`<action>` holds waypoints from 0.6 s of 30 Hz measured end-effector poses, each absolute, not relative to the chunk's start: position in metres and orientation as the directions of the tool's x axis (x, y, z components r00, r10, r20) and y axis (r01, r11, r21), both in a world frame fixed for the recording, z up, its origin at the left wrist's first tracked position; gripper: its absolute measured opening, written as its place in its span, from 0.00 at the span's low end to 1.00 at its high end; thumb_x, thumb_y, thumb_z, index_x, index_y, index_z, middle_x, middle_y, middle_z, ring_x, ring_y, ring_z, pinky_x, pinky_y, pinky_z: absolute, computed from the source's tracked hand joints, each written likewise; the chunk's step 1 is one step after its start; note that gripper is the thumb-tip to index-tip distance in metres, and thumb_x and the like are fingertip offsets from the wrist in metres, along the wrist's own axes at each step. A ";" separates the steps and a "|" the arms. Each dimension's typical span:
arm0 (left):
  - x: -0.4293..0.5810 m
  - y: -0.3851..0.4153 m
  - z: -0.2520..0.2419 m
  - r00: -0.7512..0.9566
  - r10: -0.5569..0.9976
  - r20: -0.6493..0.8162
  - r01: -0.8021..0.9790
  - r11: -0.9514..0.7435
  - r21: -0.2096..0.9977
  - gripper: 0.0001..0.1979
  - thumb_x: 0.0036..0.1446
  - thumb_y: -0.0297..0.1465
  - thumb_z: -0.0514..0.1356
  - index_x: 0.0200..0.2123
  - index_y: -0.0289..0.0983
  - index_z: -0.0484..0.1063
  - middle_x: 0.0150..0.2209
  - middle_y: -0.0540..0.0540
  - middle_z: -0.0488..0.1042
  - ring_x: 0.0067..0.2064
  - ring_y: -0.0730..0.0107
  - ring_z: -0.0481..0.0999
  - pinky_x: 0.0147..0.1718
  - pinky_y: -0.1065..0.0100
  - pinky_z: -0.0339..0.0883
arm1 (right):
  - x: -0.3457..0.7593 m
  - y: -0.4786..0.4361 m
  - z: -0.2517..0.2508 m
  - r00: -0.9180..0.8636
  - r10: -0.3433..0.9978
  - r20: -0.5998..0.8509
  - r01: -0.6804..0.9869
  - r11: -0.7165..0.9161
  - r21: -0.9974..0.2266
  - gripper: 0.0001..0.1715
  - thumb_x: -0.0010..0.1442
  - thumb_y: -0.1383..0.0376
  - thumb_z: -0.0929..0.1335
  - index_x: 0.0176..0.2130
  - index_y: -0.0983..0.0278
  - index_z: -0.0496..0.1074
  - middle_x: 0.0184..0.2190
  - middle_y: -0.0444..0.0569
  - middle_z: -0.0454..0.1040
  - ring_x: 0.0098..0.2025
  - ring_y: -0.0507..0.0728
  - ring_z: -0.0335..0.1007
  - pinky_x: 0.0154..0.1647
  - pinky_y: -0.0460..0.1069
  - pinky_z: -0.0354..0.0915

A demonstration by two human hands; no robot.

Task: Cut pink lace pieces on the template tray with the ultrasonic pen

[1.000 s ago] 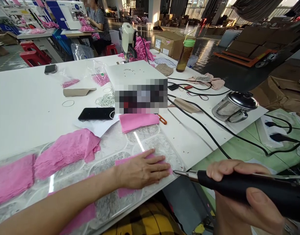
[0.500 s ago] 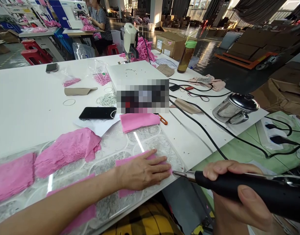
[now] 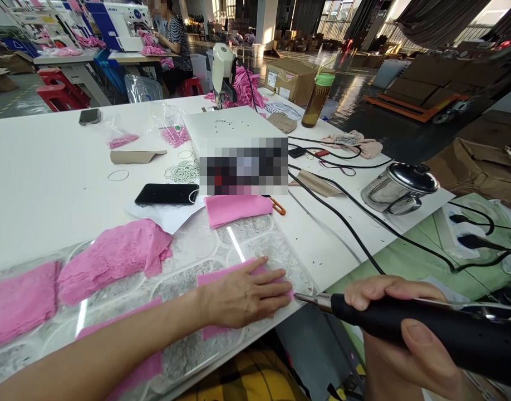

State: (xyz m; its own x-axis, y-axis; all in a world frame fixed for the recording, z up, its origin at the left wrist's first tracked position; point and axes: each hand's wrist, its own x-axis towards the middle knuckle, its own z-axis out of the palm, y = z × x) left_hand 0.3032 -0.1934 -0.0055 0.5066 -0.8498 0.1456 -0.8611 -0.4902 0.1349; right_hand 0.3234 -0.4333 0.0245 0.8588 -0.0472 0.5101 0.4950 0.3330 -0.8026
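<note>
My left hand [image 3: 247, 295] lies flat, fingers spread, on a small pink cloth piece [image 3: 214, 332] on the clear patterned mat [image 3: 188, 351]. In my right hand [image 3: 422, 334] is a thick black handheld tool [image 3: 376, 314] with a tapered metal tip. That tip is beside the cloth's right edge, close to my left fingertips; whether it touches the cloth I cannot tell. Another pink cloth [image 3: 155, 365] lies partly under my left forearm. Farther left are a stack of pink cloth pieces [image 3: 21, 303] and a loose pink pile [image 3: 113, 259]. One folded pink piece [image 3: 239, 209] lies at the mat's far side.
A black phone [image 3: 167, 194], pale elastic bands [image 3: 182, 171] and an orange-handled cutter [image 3: 277, 205] lie beyond the mat. Black cables [image 3: 334, 223] cross the table's right side near a steel mug [image 3: 399, 186]. A brown bottle [image 3: 318, 103] stands farther back. A person [image 3: 178, 47] sits by sewing machines.
Both hands, the cloth and the tool keep nearly the same places. The view has shifted very slightly.
</note>
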 end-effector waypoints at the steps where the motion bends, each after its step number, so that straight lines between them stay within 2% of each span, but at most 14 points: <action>1: 0.303 -0.194 -0.005 0.508 -0.849 0.145 -0.861 -0.492 0.133 0.19 0.72 0.33 0.47 0.61 0.34 0.65 0.63 0.44 0.66 0.66 0.56 0.60 0.68 0.48 0.42 | 0.323 -0.433 0.025 0.859 -0.050 0.509 0.495 0.333 -0.802 0.10 0.55 0.62 0.68 0.39 0.64 0.71 0.30 0.46 0.73 0.26 0.54 0.68 0.25 0.52 0.68; 18: 0.302 -0.194 -0.008 0.511 -0.845 0.154 -0.858 -0.493 0.141 0.19 0.72 0.33 0.46 0.61 0.34 0.65 0.63 0.43 0.66 0.67 0.56 0.59 0.68 0.48 0.42 | 0.320 -0.430 0.026 0.877 -0.042 0.478 0.469 0.284 -0.836 0.07 0.56 0.63 0.67 0.37 0.61 0.72 0.29 0.47 0.71 0.26 0.55 0.67 0.24 0.54 0.68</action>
